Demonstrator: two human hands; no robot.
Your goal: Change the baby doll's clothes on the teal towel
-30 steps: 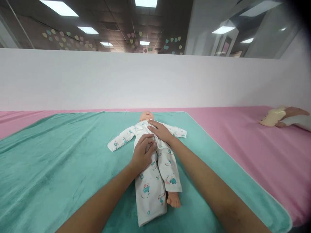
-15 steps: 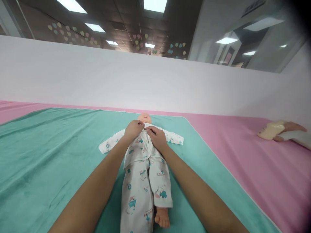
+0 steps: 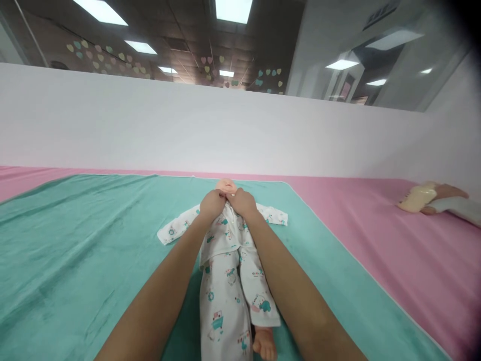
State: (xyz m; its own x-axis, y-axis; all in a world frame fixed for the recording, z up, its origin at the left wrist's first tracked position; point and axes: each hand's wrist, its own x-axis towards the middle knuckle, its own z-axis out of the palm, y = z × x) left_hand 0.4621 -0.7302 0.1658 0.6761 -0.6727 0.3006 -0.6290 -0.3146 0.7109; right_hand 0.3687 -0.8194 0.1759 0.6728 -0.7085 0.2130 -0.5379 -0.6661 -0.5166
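A teal blanket (image 3: pixel 75 250) covers the left and middle of the pink surface (image 3: pixel 376 235), with a white partition (image 3: pixel 150 125) standing along its far edge at twelve o'clock. Near the blanket's far edge a doll (image 3: pixel 226 186) lies on its back, head toward twelve o'clock, dressed in a white printed baby suit (image 3: pixel 225 281); one empty-looking sleeve (image 3: pixel 176 230) lies flat toward nine o'clock of its chest. The left hand (image 3: pixel 212 204) comes in from seven o'clock and sits at the suit's neckline just under the chin, its grip curled tight and pinching the collar fabric. The right hand (image 3: pixel 243 201), reaching in from five o'clock, touches the left one knuckle to knuckle, its grip likewise bunched on the collar's other side (the fingertips themselves are hidden under the knuckles). Between the two forearms the suit's legs run toward six o'clock, and one bare foot (image 3: pixel 265 346) pokes out of the right trouser leg. Well apart, at three o'clock on the pink surface, lies a second doll (image 3: pixel 417 198), only partly in view
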